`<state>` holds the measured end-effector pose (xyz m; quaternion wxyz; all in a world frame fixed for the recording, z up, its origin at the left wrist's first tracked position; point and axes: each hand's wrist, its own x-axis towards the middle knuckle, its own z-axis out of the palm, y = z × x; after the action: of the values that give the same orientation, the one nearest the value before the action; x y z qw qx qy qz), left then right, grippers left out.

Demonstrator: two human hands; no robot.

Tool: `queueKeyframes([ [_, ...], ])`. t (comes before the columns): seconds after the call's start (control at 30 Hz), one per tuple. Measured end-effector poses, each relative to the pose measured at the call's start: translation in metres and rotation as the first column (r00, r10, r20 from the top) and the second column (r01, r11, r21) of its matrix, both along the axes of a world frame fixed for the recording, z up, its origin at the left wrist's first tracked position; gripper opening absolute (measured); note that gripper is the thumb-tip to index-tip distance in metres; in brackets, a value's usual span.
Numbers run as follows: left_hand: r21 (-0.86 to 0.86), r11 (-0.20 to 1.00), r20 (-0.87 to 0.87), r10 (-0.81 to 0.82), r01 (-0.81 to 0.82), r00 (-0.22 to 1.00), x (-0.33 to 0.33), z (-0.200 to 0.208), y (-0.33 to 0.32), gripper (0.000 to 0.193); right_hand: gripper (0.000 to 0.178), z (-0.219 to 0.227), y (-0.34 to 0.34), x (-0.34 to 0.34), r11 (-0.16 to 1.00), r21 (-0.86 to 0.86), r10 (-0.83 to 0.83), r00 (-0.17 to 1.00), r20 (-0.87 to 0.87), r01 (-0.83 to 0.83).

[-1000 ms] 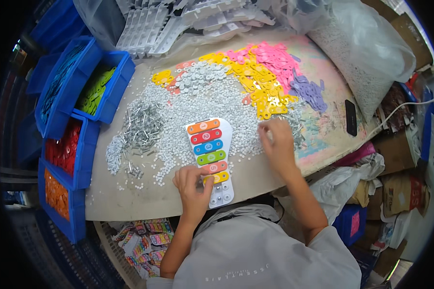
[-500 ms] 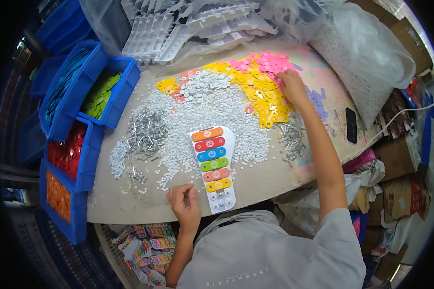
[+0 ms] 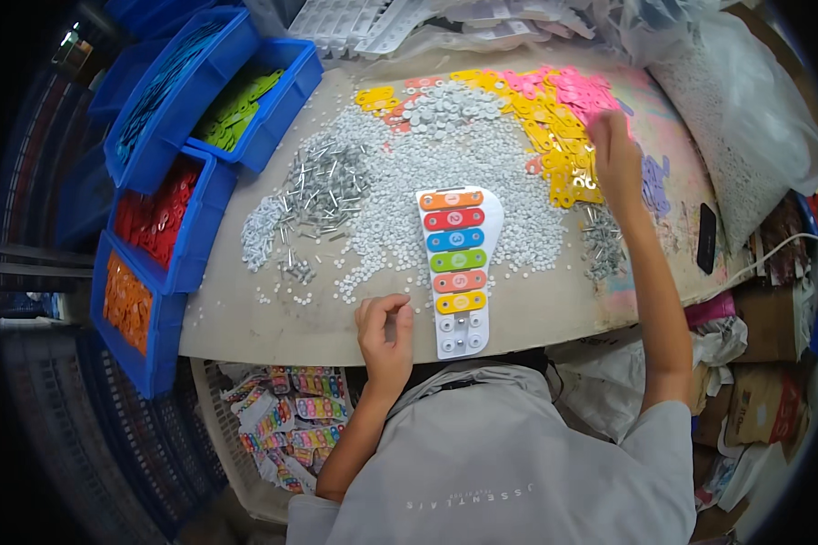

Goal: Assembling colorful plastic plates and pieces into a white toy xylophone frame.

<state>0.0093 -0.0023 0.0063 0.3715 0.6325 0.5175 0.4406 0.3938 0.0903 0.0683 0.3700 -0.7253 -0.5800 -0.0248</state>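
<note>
A white toy xylophone (image 3: 495,213) lies on the table in front of me, with orange, red, blue, green, coral and yellow bars across it. Bare posts and washers show at its near end. Beside it on the left, my left hand (image 3: 384,338) hovers at the table's front edge, fingers curved and thumb apart, nothing between them. At the far right, my right hand (image 3: 614,162) is over the right side of the yellow bars (image 3: 568,162), near the pink bars (image 3: 577,93). Its fingers are bent together; whatever they hold is hidden.
Small white washers (image 3: 400,195) cover the table's middle, with metal pins (image 3: 329,182) at left and more pins (image 3: 602,243) at right. Blue bins (image 3: 186,265) of coloured bars line the left. A black phone (image 3: 706,238) lies right. Below the table stands a basket (image 3: 223,420) of finished-looking xylophones.
The view has shifted, so the table appears higher and further right. My right hand has drawn slightly back from the pink bars, its fingers now curled. My left hand stays beside the xylophone.
</note>
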Motion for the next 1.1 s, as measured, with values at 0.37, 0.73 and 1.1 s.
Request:
queueKeyframes([
  [0.37, -0.183, 0.976, 0.156, -0.087, 0.115, 0.984, 0.001, 0.002, -0.014, 0.031, 0.026, -0.003, -0.134, -0.184, 0.767, -0.096, 0.641, 0.762, 0.092, -0.634],
  [0.73, -0.032, 0.980, -0.123, -0.201, 0.199, 0.972, 0.009, 0.010, -0.012, 0.040, 0.029, -0.014, -0.140, -0.176, 0.706, -0.106, 0.704, 0.710, 0.001, -0.700],
  [1.1, -0.059, 0.975, -0.137, -0.221, 0.215, 0.966, 0.012, 0.009, -0.012, 0.041, 0.036, -0.043, -0.166, -0.160, 0.858, -0.019, 0.513, 0.858, 0.010, -0.513],
])
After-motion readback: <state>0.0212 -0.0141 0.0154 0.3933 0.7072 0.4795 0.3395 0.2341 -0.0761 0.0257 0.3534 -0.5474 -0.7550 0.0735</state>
